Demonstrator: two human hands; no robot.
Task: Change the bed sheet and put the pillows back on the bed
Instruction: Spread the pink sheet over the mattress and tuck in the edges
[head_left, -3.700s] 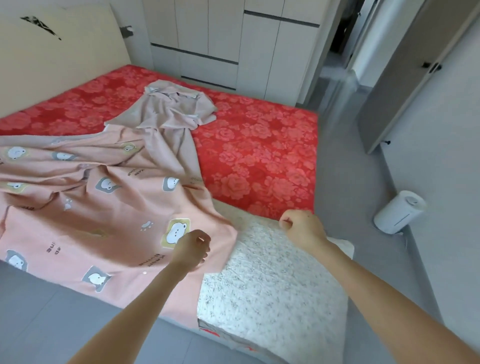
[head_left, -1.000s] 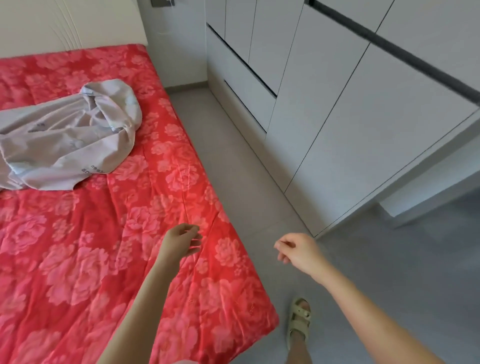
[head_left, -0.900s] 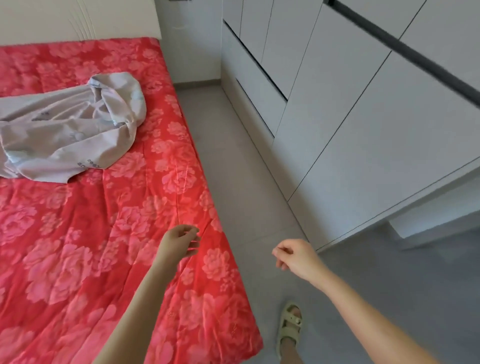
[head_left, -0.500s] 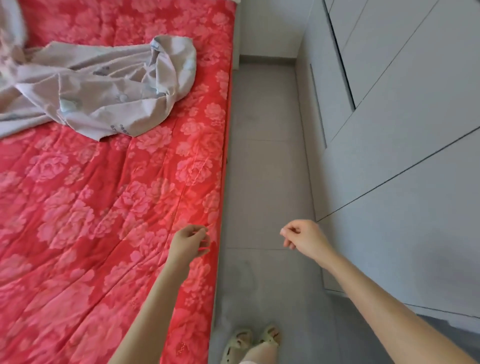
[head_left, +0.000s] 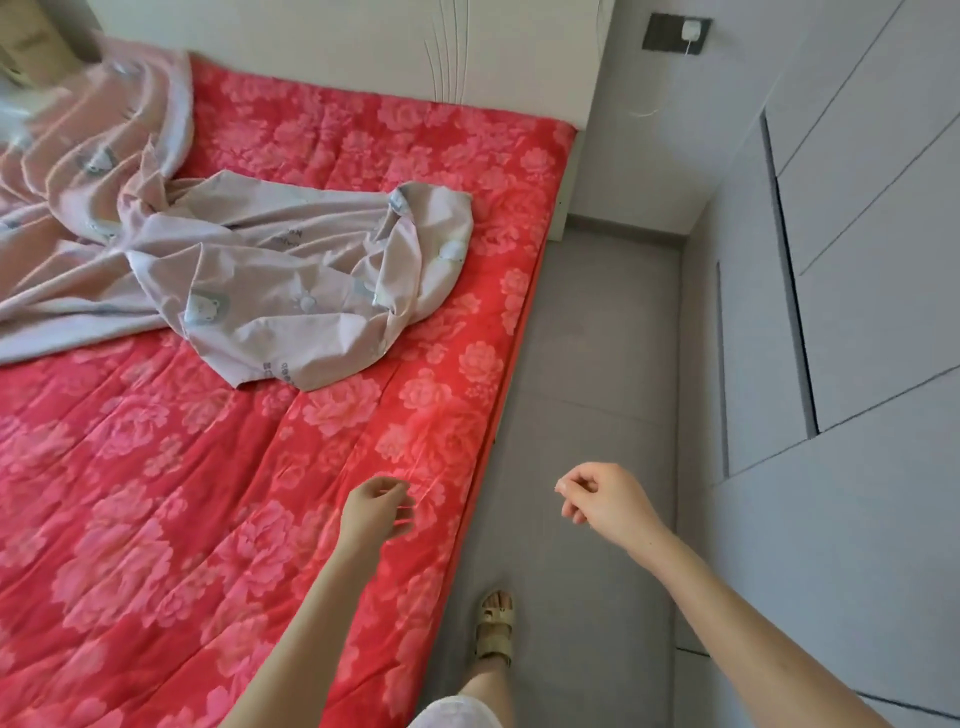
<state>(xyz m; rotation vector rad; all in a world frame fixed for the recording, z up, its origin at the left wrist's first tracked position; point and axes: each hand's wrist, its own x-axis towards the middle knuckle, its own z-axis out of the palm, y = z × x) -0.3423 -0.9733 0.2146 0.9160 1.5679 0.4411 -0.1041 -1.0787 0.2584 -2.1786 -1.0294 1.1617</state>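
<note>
A red flowered quilted cover (head_left: 218, 467) lies over the bed. A pink sheet (head_left: 291, 280) with cartoon prints sits bunched on the bed's far half, one corner flopped toward the right edge. My left hand (head_left: 376, 512) hovers over the red cover near the bed's right edge, fingers loosely curled and holding nothing. Over the floor beside the bed, my right hand (head_left: 602, 499) hangs with loosely curled, empty fingers. No pillows are in view.
A narrow grey floor aisle (head_left: 587, 364) runs between the bed and white wardrobe doors (head_left: 857, 260) on the right. My sandalled foot (head_left: 496, 629) stands in the aisle. A cream headboard (head_left: 363, 47) and a wall socket (head_left: 675, 34) are at the far end.
I have walked from the foot of the bed along its right side toward the headboard. Both hands let go of the pink sheet and the red cover and hang empty.
</note>
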